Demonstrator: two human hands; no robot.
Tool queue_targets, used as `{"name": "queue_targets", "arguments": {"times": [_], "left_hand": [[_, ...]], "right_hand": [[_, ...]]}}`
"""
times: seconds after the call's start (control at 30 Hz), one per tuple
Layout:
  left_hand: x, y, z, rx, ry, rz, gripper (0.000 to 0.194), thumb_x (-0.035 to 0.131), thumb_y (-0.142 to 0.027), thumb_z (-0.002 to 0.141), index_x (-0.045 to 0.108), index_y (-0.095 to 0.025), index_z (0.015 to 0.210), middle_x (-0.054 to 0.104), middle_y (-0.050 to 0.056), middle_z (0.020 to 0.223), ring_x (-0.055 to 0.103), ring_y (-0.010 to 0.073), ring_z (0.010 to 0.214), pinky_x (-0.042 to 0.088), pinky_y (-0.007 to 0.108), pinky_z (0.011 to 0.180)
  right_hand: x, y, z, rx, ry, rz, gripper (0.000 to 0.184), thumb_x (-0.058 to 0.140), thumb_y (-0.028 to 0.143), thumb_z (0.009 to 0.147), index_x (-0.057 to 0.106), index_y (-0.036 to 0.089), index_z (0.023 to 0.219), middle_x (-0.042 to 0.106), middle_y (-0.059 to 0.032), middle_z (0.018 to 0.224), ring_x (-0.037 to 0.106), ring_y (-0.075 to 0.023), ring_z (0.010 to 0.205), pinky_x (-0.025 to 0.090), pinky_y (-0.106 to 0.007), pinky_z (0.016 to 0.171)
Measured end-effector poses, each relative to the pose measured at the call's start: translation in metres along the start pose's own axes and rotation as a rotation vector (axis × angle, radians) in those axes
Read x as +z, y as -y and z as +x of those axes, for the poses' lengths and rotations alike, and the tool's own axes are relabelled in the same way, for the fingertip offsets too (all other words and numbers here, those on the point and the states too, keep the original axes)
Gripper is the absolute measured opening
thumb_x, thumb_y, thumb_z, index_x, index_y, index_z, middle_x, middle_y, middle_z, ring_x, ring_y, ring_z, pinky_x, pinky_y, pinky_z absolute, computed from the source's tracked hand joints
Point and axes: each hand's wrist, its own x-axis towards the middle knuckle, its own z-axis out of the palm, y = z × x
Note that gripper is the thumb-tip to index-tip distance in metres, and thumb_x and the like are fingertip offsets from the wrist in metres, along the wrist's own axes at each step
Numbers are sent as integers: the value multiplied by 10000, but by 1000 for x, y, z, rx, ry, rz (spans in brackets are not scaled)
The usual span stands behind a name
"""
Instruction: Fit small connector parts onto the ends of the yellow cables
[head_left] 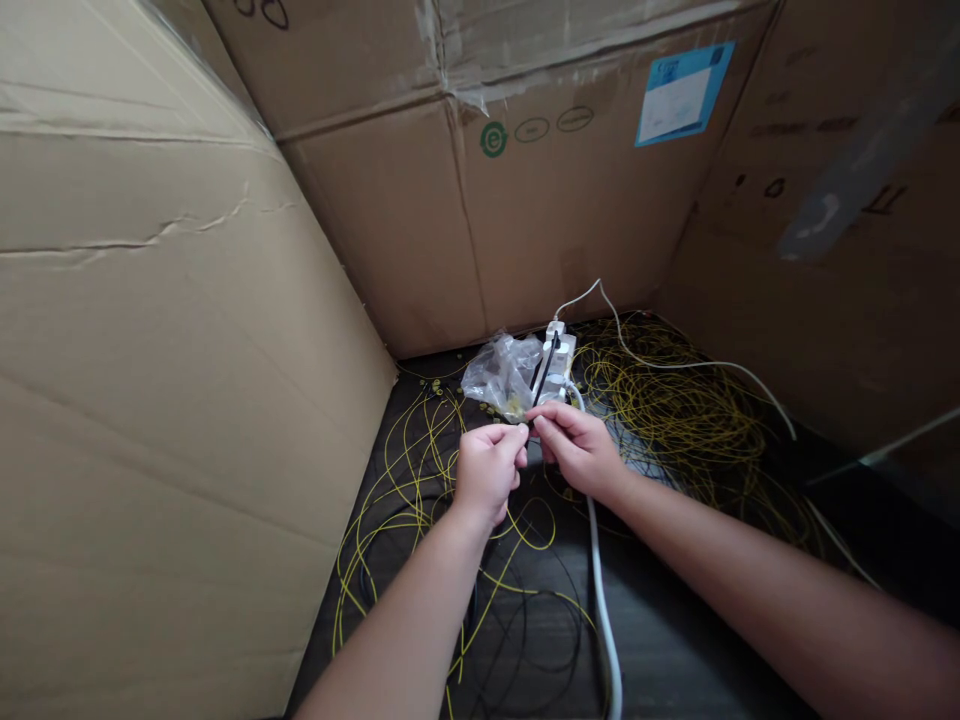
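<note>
With fingers of left hand (pixel 487 472) and right hand (pixel 579 450) pinched narrow, tips nearly together on black cable (pixel 545 370), leading upward to white power strip (pixel 565 355) beside clear plastic bag (pixel 497 368).

Pinching with left hand (pixel 487 468) and right hand (pixel 577 448) at frame centre, below plastic bag (pixel 501 368), near yellow wire (pixel 694 400) heaped right of centre.

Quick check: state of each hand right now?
Left hand: closed, thumb and fingers pinched; what it holds can't be told.
Right hand: closed in a pinch beside it; anything held is too small to tell.
</note>
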Motion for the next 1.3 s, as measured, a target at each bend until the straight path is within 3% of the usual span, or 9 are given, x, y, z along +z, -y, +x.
{"name": "queue_targets", "arguments": {"times": [0.4, 1.0, 1.3], "left_hand": [[-1, 1, 0, 22, -9, -62, 173, 628, -271, 666, 557, -123, 612, 465, -29, 455, 282, 24, 324, 187, 169, 311], [0, 2, 1, 56, 1, 14, 218, 617, -309, 676, 530, -133, 583, 447, -39, 450, 284, 24, 338, 183, 164, 322], [0, 0, 0, 32, -7, -13, 237, 618, -359, 678, 574, -128, 653, 469, -36, 470, 292, 26, 332, 212, 169, 314]], "right_hand": [[2, -3, 1, 102, -44, 197, 232, 478, 328, 850, 582, 151, 959, 490, 19, 608, 445, -70, 443, 362, -202, 423], [1, 2, 1, 51, -12, 54, 233, 467, 329, 854, 604, 158, 932, 512, 3, 552, 497, -103, 509, 398, -217, 473], [2, 0, 3, 124, -39, 162, 261, 477, 353, 844, 585, 143, 954, 513, 10, 579, 450, -76, 443, 367, -204, 422]]}}
